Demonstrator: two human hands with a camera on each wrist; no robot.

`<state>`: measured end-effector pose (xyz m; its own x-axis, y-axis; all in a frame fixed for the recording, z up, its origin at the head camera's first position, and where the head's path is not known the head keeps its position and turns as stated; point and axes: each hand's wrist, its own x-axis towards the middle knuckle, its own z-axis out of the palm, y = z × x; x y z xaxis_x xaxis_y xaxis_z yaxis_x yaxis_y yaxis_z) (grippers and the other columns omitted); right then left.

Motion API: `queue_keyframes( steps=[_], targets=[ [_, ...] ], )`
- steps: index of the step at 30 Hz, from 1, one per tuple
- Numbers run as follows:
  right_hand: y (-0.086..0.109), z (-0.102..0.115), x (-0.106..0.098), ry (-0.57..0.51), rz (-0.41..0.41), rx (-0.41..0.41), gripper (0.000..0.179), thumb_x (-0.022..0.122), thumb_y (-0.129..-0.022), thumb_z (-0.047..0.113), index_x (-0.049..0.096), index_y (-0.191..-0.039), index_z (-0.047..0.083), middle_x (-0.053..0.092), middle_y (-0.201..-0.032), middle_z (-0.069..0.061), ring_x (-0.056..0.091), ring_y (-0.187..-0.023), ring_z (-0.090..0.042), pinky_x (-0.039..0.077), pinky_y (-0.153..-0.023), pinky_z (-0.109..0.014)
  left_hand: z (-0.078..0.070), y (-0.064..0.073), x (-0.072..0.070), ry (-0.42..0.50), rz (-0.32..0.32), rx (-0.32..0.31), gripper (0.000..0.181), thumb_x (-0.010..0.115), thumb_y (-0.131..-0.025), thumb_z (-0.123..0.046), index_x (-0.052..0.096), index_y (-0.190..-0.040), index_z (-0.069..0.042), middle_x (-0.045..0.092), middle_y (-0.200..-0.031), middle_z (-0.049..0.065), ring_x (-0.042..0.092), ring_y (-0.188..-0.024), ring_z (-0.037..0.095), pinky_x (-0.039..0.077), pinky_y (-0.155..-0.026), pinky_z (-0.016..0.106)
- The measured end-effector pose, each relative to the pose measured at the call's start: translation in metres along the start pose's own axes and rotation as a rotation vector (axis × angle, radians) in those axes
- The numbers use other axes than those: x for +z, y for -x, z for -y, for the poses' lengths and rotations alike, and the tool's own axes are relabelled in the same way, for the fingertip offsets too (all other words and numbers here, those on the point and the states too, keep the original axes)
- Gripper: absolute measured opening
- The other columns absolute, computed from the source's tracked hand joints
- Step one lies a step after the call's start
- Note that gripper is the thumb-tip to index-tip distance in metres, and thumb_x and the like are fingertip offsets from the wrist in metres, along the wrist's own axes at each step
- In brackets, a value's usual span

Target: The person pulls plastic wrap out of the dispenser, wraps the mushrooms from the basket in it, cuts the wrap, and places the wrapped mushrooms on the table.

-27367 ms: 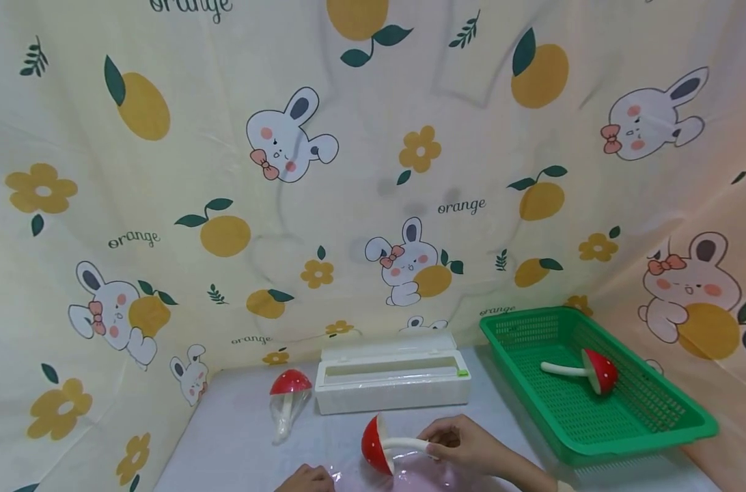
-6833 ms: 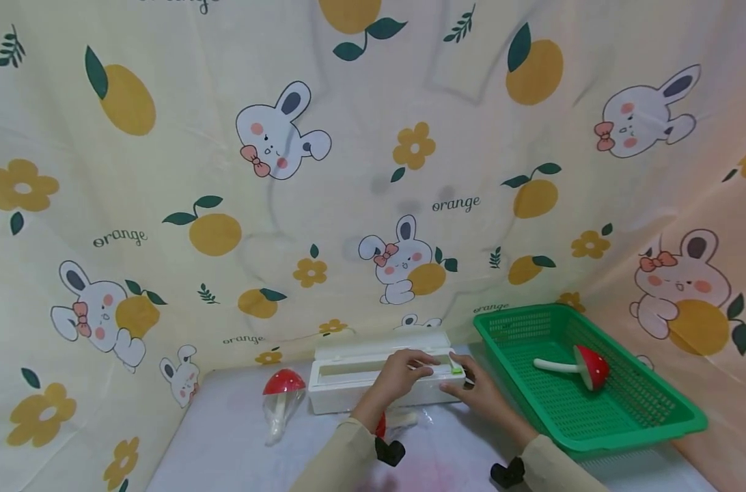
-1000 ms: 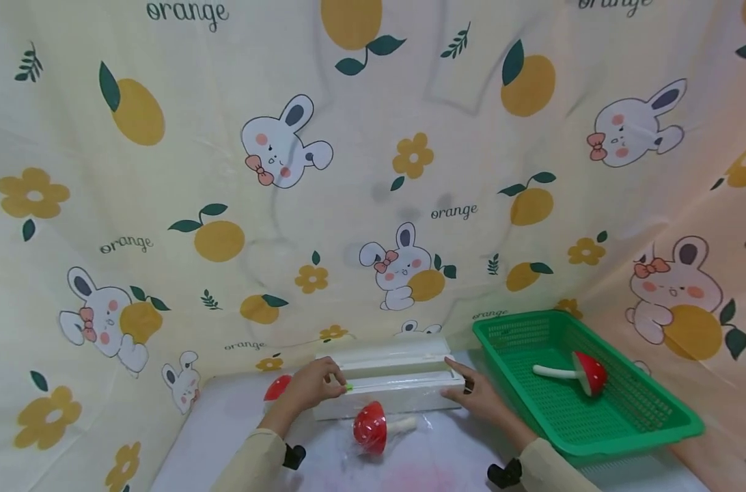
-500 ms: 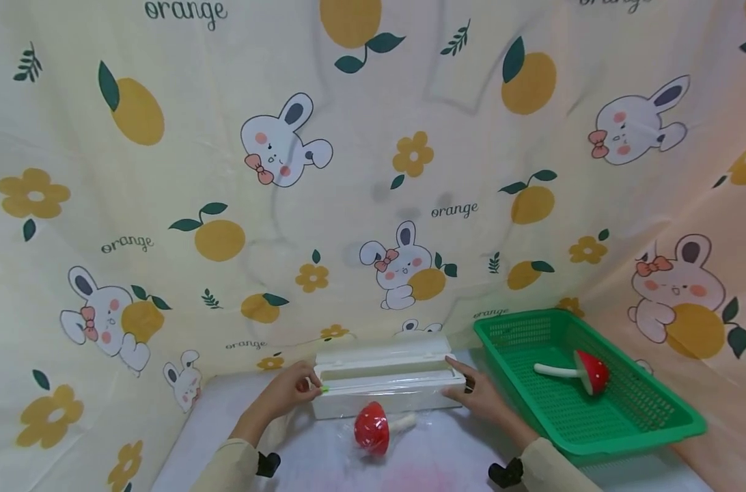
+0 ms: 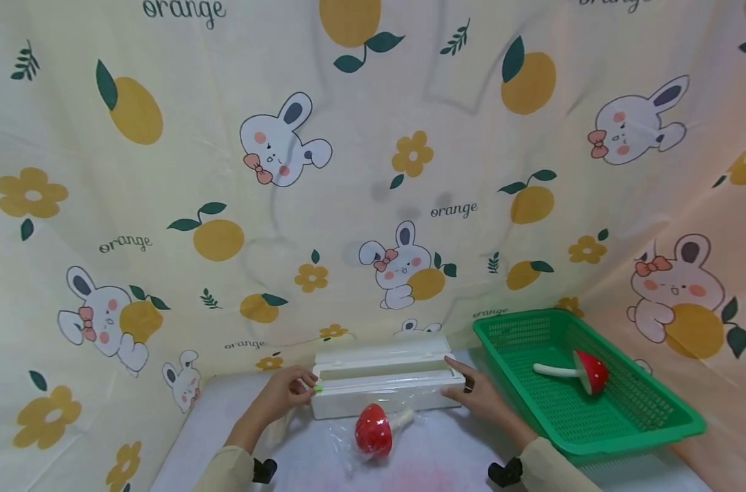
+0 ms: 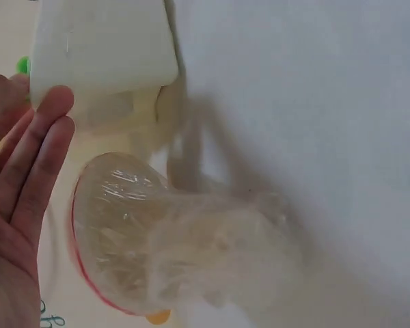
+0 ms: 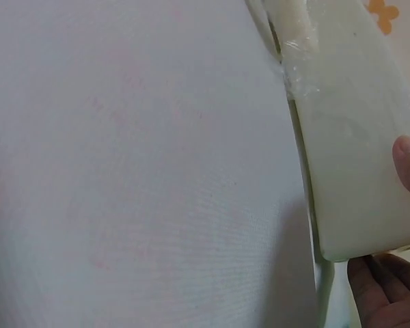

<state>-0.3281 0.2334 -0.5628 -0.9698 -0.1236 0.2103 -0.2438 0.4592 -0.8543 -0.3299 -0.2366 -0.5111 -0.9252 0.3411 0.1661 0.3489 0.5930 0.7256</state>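
A white cling film dispenser (image 5: 388,404) stands at the back of the table with its lid raised. At its left end my left hand (image 5: 282,394) has thumb and forefinger at the green slide cutter (image 5: 318,388); its other fingers touch the end wall in the left wrist view. My right hand (image 5: 480,393) grips the opposite end, thumb (image 7: 408,164) on the front face. In front lies a red toy mushroom (image 5: 374,432) in cling film. Another film-wrapped mushroom (image 6: 119,232) lies below the left hand, mostly hidden by it in the head view.
A green plastic basket (image 5: 631,437) at the right holds an unwrapped red toy mushroom (image 5: 589,373). A patterned cloth (image 5: 342,205) hangs behind and at the sides. White cloth (image 5: 324,471) covers the table.
Over the last second my left hand slid the green cutter leftward to the dispenser's end. The front mushroom's cap has rolled slightly. Seconds earlier the cutter was at the right end.
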Motion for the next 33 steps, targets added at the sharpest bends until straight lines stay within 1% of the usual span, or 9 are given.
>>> queue_keyframes(
  steps=[8, 11, 14, 17, 20, 24, 28, 31, 33],
  targets=[
    [0.001, 0.0, -0.004, -0.018, -0.006, 0.004, 0.08, 0.085, -0.094, 0.019, 0.045, -0.162, 0.007, 0.041, -0.164, -0.031, 0.046, -0.147, -0.052, 0.045, -0.115, -0.06, -0.006, -0.002, 0.0, -0.061, 0.01, -0.001, 0.009, 0.082, -0.097, -0.018, 0.073, -0.101, -0.016, 0.073, -0.117, 0.002, 0.064, -0.093, 0.017, 0.058, -0.082, 0.026],
    [0.002, -0.001, -0.003, -0.01, 0.015, 0.001, 0.081, 0.085, -0.095, 0.02, 0.043, -0.163, 0.007, 0.039, -0.165, -0.031, 0.045, -0.148, -0.052, 0.046, -0.115, -0.059, -0.008, 0.003, 0.004, -0.094, -0.019, -0.037, 0.01, 0.081, -0.098, -0.018, 0.071, -0.1, -0.018, 0.071, -0.112, -0.002, 0.062, -0.093, 0.015, 0.058, -0.083, 0.027],
    [0.001, -0.002, -0.001, -0.026, 0.018, 0.01, 0.081, 0.085, -0.095, 0.019, 0.043, -0.163, 0.007, 0.039, -0.165, -0.031, 0.044, -0.148, -0.052, 0.046, -0.115, -0.059, -0.012, 0.008, 0.01, -0.165, -0.079, -0.057, 0.008, 0.08, -0.099, -0.02, 0.072, -0.102, -0.021, 0.07, -0.107, -0.006, 0.062, -0.093, 0.014, 0.058, -0.084, 0.029],
    [-0.001, -0.002, 0.0, -0.02, 0.014, 0.01, 0.081, 0.085, -0.095, 0.019, 0.043, -0.163, 0.007, 0.039, -0.165, -0.031, 0.044, -0.148, -0.052, 0.045, -0.115, -0.059, -0.018, 0.011, 0.016, -0.242, -0.168, -0.03, 0.011, 0.081, -0.098, -0.024, 0.073, -0.105, -0.022, 0.071, -0.106, -0.006, 0.066, -0.094, 0.018, 0.058, -0.085, 0.036],
    [-0.002, -0.001, 0.0, 0.001, 0.021, 0.015, 0.083, 0.085, -0.095, 0.021, 0.042, -0.164, 0.007, 0.038, -0.166, -0.031, 0.043, -0.148, -0.053, 0.044, -0.116, -0.06, -0.024, 0.012, 0.025, -0.299, -0.235, 0.016, 0.018, 0.084, -0.096, -0.028, 0.074, -0.11, -0.024, 0.072, -0.115, -0.002, 0.067, -0.1, 0.021, 0.06, -0.09, 0.042],
    [-0.001, 0.003, 0.0, 0.026, 0.026, 0.029, 0.084, 0.084, -0.095, 0.022, 0.04, -0.165, 0.008, 0.037, -0.167, -0.03, 0.042, -0.149, -0.053, 0.044, -0.116, -0.061, -0.028, 0.01, 0.038, -0.373, -0.241, 0.076, 0.028, 0.089, -0.091, -0.035, 0.074, -0.113, -0.027, 0.07, -0.122, -0.002, 0.065, -0.112, 0.022, 0.058, -0.1, 0.046],
    [0.005, 0.009, 0.003, 0.059, -0.039, -0.008, 0.074, 0.085, -0.094, 0.018, 0.049, -0.158, 0.006, 0.045, -0.16, -0.031, 0.048, -0.144, -0.053, 0.047, -0.111, -0.065, -0.033, 0.009, 0.049, -0.442, -0.262, 0.121, 0.027, 0.092, -0.086, -0.034, 0.075, -0.106, -0.028, 0.068, -0.112, -0.007, 0.063, -0.115, 0.023, 0.055, -0.104, 0.048],
    [0.009, 0.015, 0.007, 0.112, -0.139, -0.084, 0.055, 0.087, -0.091, 0.011, 0.062, -0.14, 0.006, 0.053, -0.146, -0.029, 0.053, -0.135, -0.049, 0.053, -0.104, -0.066, -0.036, 0.01, 0.053, -0.466, -0.312, 0.123, 0.023, 0.093, -0.085, -0.028, 0.075, -0.098, -0.029, 0.066, -0.105, -0.009, 0.063, -0.108, 0.019, 0.056, -0.099, 0.045],
    [0.011, 0.019, 0.011, 0.151, -0.205, -0.133, 0.042, 0.088, -0.089, 0.007, 0.066, -0.125, 0.007, 0.053, -0.137, -0.025, 0.054, -0.129, -0.044, 0.056, -0.098, -0.063, -0.039, 0.01, 0.055, -0.479, -0.342, 0.13, 0.021, 0.093, -0.085, -0.025, 0.074, -0.094, -0.029, 0.065, -0.102, -0.01, 0.062, -0.105, 0.018, 0.056, -0.096, 0.043]
  ],
)
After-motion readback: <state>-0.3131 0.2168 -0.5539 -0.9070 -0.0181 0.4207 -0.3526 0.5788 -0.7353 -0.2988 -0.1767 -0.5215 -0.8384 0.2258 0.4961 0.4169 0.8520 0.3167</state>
